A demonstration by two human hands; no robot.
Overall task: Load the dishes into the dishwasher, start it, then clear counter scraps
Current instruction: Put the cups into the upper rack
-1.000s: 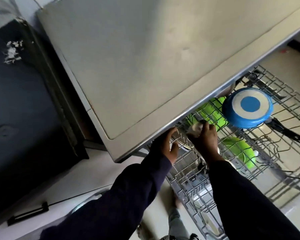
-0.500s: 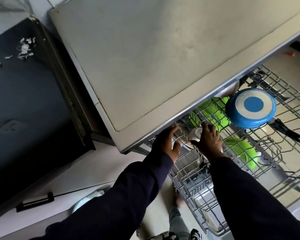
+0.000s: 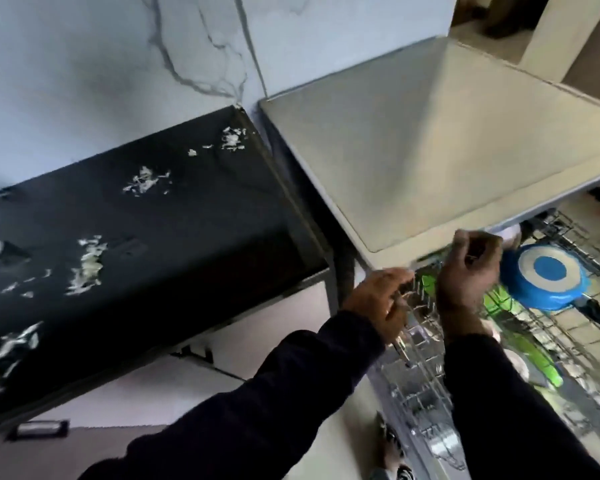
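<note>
Now both my hands are at the front of the pulled-out rack (image 3: 548, 327). My right hand (image 3: 471, 271), fingers curled and maybe empty, is nearest the blue pan (image 3: 544, 277), touching its left side. My left hand (image 3: 378, 299) hangs loose.

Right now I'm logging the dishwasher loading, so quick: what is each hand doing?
Left hand: fingers relaxed at the rack's front edge, holding nothing that shows.
Right hand: fingers curled over the rack; too blurred to tell whether it holds anything.
</note>
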